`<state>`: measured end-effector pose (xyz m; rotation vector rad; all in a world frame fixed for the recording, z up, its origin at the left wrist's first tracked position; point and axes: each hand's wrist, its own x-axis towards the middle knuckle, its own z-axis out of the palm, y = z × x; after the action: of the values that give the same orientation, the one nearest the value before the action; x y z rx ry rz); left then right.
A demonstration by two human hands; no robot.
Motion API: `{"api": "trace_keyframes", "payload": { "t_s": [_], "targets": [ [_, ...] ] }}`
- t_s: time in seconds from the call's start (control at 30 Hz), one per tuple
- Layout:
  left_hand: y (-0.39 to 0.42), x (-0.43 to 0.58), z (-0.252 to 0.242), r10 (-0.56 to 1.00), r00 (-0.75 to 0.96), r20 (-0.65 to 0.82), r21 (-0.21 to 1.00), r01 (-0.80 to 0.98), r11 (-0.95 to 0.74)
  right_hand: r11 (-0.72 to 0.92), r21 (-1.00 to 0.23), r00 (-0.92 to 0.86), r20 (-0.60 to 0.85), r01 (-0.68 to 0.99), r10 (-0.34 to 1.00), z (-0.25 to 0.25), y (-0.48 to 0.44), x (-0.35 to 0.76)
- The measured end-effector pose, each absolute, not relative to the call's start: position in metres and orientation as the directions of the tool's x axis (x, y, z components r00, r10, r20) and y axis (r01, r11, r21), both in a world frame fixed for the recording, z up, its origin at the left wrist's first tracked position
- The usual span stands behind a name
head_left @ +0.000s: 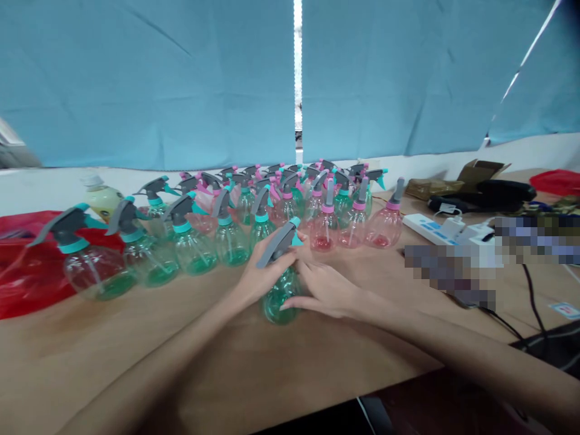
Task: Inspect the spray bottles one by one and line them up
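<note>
A clear green spray bottle (277,305) with a grey and turquoise trigger head stands on the table in front of me, its head tilted toward the upper right. My left hand (265,272) is closed around the bottle's neck, just under the head. My right hand (324,287) wraps the bottle's right side, its thumb across the lower front and its fingers partly hidden behind. Just behind stand more green spray bottles (231,244) in a row to the left. Pink spray bottles (323,232) stand to the right.
More spray bottles crowd the back of the table (203,374). A red plastic bag (27,272) and a pale yellow bottle (102,199) are at the left. On the right lie a white power strip (430,229) with plugs, dark cables and a cardboard box (480,175). Blue curtains hang behind.
</note>
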<state>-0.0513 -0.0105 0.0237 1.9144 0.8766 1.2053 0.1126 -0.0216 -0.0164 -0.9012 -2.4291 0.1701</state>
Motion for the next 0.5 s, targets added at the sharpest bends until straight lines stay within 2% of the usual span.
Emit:
{"api": "trace_keyframes", "payload": {
  "t_s": [0.13,0.2,0.3,0.5],
  "targets": [
    [-0.006,-0.052,0.025,0.847,0.33,0.417,0.845,0.203,-0.495,0.775,-0.293,-0.694,0.345,0.56,0.632,-0.037,-0.007,0.136],
    [-0.004,-0.052,0.027,0.845,0.33,0.42,0.842,0.204,-0.499,0.8,-0.27,-0.721,0.345,0.536,0.6,-0.049,0.001,0.147],
    [0.002,-0.051,0.029,0.845,0.326,0.424,0.837,0.215,-0.503,0.783,-0.258,-0.705,0.341,0.566,0.622,-0.061,0.009,0.16],
    [0.007,-0.05,0.032,0.875,0.277,0.397,0.826,0.307,-0.472,0.782,-0.294,-0.701,0.348,0.549,0.623,-0.067,0.023,0.164]
  ]
}}
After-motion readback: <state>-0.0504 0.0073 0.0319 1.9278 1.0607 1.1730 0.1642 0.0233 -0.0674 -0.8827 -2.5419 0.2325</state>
